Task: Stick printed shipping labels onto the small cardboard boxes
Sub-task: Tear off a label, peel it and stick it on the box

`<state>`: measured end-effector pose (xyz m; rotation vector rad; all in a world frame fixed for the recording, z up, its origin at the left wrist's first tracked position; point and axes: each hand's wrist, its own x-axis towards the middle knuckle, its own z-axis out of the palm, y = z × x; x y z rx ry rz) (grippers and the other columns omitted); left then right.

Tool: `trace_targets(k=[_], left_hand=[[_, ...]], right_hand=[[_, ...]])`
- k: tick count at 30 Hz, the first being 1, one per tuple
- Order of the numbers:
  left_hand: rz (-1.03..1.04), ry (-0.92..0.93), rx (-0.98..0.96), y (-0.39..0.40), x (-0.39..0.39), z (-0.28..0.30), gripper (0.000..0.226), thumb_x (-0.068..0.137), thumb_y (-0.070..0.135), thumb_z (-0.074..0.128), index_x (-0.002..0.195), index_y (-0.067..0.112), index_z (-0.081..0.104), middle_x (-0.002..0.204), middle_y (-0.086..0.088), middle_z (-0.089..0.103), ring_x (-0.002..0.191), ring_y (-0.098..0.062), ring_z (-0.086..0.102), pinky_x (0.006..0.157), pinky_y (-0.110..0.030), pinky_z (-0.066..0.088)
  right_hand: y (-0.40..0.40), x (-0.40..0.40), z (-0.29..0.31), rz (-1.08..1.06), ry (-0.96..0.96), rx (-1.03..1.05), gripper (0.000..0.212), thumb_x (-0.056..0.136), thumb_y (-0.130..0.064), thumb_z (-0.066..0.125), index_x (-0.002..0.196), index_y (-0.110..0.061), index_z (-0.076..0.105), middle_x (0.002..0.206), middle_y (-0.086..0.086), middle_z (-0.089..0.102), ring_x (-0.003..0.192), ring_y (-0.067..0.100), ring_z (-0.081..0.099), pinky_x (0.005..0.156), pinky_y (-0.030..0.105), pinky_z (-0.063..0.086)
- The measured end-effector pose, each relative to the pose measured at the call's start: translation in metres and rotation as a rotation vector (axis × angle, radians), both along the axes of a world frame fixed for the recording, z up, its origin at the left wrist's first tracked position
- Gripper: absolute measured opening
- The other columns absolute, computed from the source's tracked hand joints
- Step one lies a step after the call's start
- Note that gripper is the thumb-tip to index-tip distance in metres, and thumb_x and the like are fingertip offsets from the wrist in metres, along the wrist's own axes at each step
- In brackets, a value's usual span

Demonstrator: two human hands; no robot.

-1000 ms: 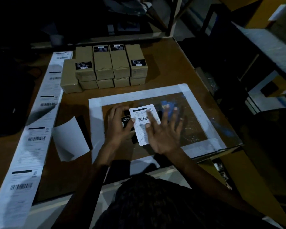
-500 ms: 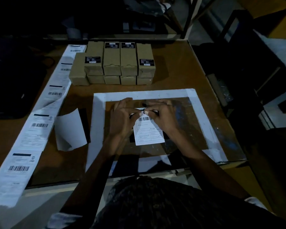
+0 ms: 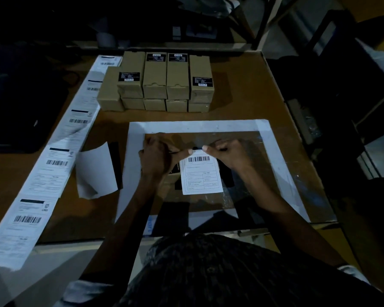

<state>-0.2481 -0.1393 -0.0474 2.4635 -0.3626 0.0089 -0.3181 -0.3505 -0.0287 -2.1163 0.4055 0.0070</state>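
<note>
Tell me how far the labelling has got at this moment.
Done: nothing certain; one curled backing sheet lies beside the work mat. In hand: left hand and right hand pinch the top corners of a shipping label over a dark box, barely visible. Left: the stacked cardboard boxes carry no white labels, and the label strip still holds several.

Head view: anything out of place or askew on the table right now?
One thing: a loose curled white backing sheet lies on the brown table, between the long white label strip and the white-bordered work mat. The white shipping label both hands pinch by its top edge looks roughly straight.
</note>
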Motion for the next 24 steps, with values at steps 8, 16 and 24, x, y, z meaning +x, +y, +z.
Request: trace_targets(k=[8,16,24], left_hand=[[-0.249,-0.098,-0.174,-0.001,0.004,0.0,0.021,0.08,0.049,0.073,0.09,0.033,0.081,0.147,0.0,0.051,0.137,-0.022,0.042,0.11,-0.052,0.036],[-0.118,-0.039,0.028,0.004,0.013,-0.008,0.059,0.068,0.085,0.053,0.079,0.034,0.079,0.118,0.002,0.072,0.128,-0.02,0.051,0.1,-0.052,0.044],[-0.503,-0.04,-0.135,0.027,-0.011,-0.008,0.056,0.087,0.056,0.061,0.134,0.024,0.061,0.132,0.001,0.063,0.119,-0.019,0.058,0.099,-0.049,0.048]], right_hand=[[0.016,0.009,0.009,0.136,0.062,-0.069,0.023,0.097,-0.026,0.066,0.113,-0.013,0.076,0.104,0.004,0.077,0.089,0.02,0.071,0.08,0.036,0.055],[-0.01,0.01,0.01,0.022,0.227,-0.183,0.049,0.081,-0.057,0.074,0.066,-0.011,0.07,0.07,0.007,0.069,0.069,0.022,0.064,0.072,0.032,0.05],[-0.001,-0.028,0.003,0.287,-0.048,0.014,0.045,0.098,-0.03,0.06,0.143,-0.025,0.053,0.143,-0.009,0.054,0.133,0.006,0.047,0.102,0.012,0.041]])
